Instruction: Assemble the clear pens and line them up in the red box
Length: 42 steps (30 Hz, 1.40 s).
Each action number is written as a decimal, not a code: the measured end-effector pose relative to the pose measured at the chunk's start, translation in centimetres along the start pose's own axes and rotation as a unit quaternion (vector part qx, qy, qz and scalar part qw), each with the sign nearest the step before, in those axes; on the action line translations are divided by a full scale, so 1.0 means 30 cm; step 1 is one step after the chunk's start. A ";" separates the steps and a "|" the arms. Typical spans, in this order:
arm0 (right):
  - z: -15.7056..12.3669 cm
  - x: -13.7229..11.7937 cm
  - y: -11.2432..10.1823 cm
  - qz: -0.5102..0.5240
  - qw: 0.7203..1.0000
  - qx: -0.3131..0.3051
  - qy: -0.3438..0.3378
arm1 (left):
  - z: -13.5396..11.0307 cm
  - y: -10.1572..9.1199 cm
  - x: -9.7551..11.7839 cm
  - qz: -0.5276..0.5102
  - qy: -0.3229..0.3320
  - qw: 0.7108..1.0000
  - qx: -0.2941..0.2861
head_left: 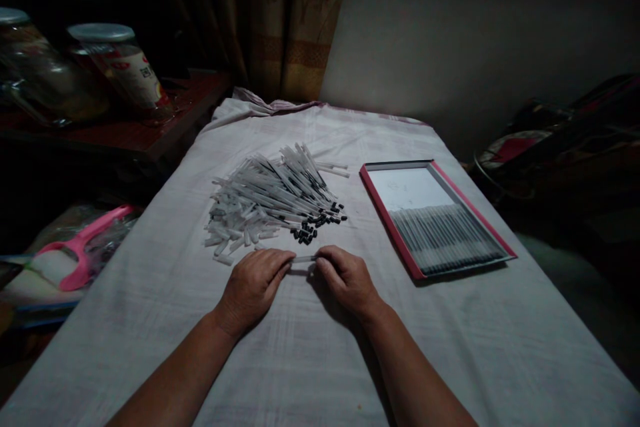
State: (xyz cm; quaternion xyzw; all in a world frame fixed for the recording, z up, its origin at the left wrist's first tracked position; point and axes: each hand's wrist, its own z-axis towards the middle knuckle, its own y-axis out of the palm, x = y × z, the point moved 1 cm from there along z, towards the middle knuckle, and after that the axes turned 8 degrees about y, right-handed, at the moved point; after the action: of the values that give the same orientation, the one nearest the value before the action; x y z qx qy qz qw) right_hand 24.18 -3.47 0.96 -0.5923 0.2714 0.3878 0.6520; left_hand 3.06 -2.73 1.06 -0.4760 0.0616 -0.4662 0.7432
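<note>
Between my two hands, just above the white cloth, is a thin translucent pen (303,259), lying roughly level. My left hand (255,283) is closed on its left end, and my right hand (349,278) pinches the right end, where a dark tip shows. My fingers hide both ends in part. Right beyond them lies a pile of slim pen refills (283,183) with dark ink inside. Short clear caps (233,220) are heaped on the pile's left, and small black plugs (305,233) are scattered at its near right edge.
To the right, a shallow red-edged box (390,230) holds a row of pens (450,237) side by side. A pale checked cloth (300,360) covers the table. Lidded jars (127,73) stand on a side table at left; a pink-handled object (80,250) lies below.
</note>
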 end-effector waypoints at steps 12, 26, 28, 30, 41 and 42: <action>0.000 0.000 -0.003 -0.017 1.000 -0.006 -0.006 | -0.001 0.002 -0.001 -0.003 0.003 1.000 0.006; -0.006 -0.014 0.014 -0.019 1.000 -0.021 0.012 | 0.004 -0.001 0.010 -0.010 0.033 0.999 0.018; -0.010 -0.017 0.023 -0.012 0.999 -0.033 -0.010 | 0.007 0.001 0.020 -0.014 0.047 0.999 0.006; -0.017 -0.016 0.024 -0.009 0.999 -0.034 -0.027 | 0.008 0.001 0.023 -0.011 0.051 0.999 -0.011; -0.069 0.090 -0.103 0.106 0.979 0.091 0.150 | -0.025 -0.099 -0.113 0.179 -0.078 0.981 -0.016; -0.069 0.092 -0.103 0.112 0.978 0.091 0.153 | -0.026 -0.103 -0.118 0.187 -0.082 0.979 -0.027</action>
State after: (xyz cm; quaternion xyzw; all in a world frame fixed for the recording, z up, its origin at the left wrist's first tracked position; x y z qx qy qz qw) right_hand 28.48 -5.00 0.12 -0.5491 0.4667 0.3368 0.6060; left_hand -1.31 -0.94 1.76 -0.5123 0.1010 -0.2771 0.8066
